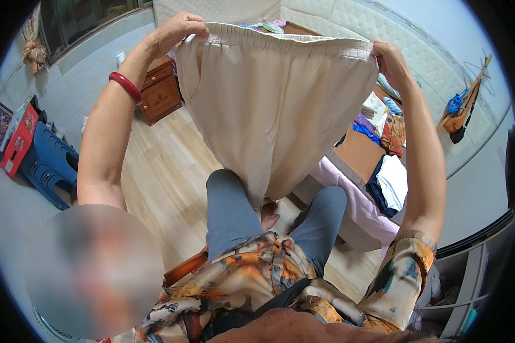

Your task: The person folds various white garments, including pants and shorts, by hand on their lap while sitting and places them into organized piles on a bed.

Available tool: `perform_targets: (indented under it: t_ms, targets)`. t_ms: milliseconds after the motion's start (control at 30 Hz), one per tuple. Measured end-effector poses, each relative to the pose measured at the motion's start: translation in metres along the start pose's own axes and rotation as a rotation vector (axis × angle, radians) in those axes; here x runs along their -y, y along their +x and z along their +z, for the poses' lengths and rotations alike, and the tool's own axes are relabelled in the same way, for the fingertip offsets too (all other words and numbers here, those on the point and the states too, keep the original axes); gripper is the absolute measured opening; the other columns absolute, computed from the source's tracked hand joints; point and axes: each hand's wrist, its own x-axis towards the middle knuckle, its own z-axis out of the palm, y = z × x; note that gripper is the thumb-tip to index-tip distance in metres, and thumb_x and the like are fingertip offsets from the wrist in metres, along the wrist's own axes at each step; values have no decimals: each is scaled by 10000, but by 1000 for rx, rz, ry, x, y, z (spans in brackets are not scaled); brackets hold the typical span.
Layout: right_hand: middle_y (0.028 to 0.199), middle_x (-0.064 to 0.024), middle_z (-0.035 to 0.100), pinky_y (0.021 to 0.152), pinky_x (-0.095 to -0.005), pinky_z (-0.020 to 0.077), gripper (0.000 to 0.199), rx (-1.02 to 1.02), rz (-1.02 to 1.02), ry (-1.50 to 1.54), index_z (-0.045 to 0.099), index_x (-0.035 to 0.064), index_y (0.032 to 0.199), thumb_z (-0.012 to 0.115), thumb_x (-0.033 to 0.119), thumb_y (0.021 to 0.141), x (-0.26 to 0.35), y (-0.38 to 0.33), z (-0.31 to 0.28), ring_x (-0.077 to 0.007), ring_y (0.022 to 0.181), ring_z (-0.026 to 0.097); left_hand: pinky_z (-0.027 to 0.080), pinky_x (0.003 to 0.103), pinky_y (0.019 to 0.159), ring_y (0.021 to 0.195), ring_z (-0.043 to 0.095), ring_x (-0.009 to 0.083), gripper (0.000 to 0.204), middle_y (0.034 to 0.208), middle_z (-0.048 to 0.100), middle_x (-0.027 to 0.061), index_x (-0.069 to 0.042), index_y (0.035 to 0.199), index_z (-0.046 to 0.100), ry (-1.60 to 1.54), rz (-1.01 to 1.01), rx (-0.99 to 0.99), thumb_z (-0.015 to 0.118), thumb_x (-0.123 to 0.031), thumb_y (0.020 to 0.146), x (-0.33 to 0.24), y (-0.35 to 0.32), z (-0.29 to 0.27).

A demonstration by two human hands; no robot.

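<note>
Beige trousers (pixel 252 103) with a gathered elastic waistband hang spread out in front of me, their legs falling toward my knees. My left hand (pixel 180 30) pinches one end of the waistband, a red bangle (pixel 125 87) on that forearm. At the opposite end, my right hand (pixel 390 57) grips the waistband too. Both arms are raised and stretched wide. The trousers hide part of the bed behind them.
To the right, a bed (pixel 355 153) carries folded clothes, including a white garment (pixel 393 182) on dark cloth. A wooden cabinet (pixel 160 94) stands at the far left, blue stacked stools (pixel 48 160) nearer. Hangers and bags (pixel 466 106) hang on the right wall.
</note>
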Motion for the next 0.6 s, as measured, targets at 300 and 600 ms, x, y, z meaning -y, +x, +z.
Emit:
perform_targets:
  t_ms: [300, 600]
  targets:
    - [756, 3, 495, 606, -262, 430, 50, -14, 134, 252, 528, 50, 780, 494, 73, 751, -14, -19, 8, -96, 655, 472, 415, 220, 626, 646, 489, 50, 108, 692, 540, -46, -84, 751, 597, -305, -57, 52, 654, -171, 781, -3, -6, 10]
    - [874, -58, 604, 710, -294, 499, 325, 122, 121, 197, 582, -26, 1085, 528, 104, 792, -3, -47, 21, -129, 751, 583, 368, 229, 529, 583, 443, 52, 288, 622, 502, -49, -72, 692, 608, 132, -65, 163, 702, -316, 812, -25, -22, 20]
